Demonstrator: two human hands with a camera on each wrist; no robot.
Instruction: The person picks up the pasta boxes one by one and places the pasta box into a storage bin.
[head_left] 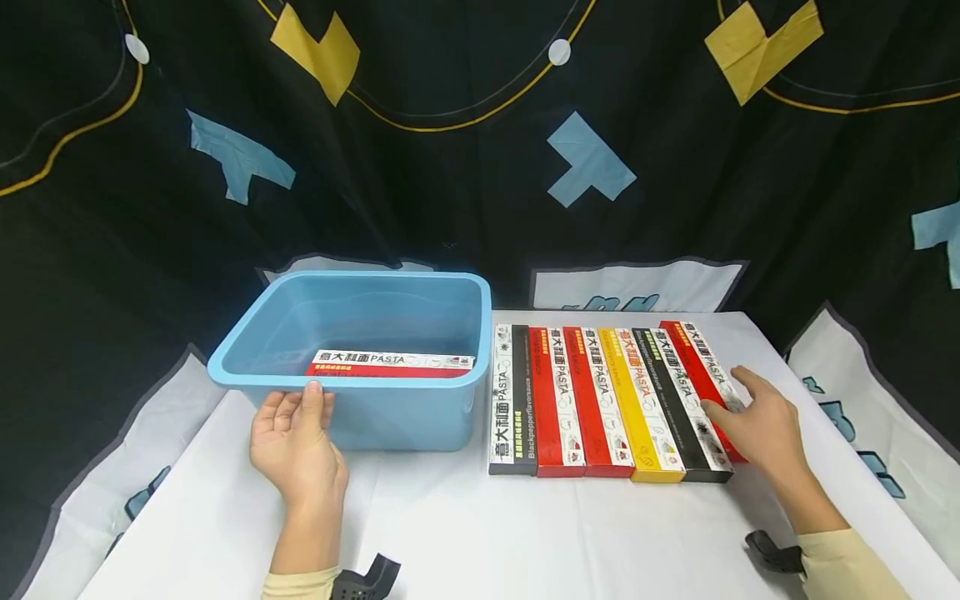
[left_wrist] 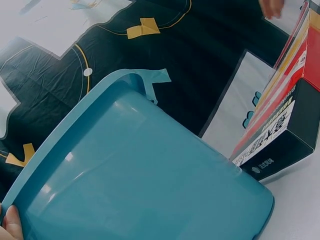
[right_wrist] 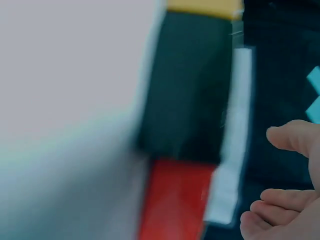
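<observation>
My left hand (head_left: pixel 300 446) grips the front rim of a light-blue plastic tub (head_left: pixel 405 417), thumb on the outside wall. Inside the tub lies one red-and-white pasta box (head_left: pixel 390 364). To the right, my right hand (head_left: pixel 768 421) is beside the red pasta box (head_left: pixel 693 358) at the row's right end, its thumb over that box's edge in the head view. The right wrist view shows this hand's thumb and fingers (right_wrist: pixel 280 214) spread apart, with nothing held between them. Only fingertips (left_wrist: pixel 13 225) of my left hand appear at the tub's rim in the left wrist view.
Next to the tub, several more pasta boxes lie side by side: a black one (head_left: pixel 513 400), red ones (head_left: pixel 558 400), a yellow one (head_left: pixel 637 400) and another black one (head_left: pixel 678 400). A white cloth (head_left: pixel 465 525) covers the table. Behind it hangs a black curtain (head_left: pixel 465 200).
</observation>
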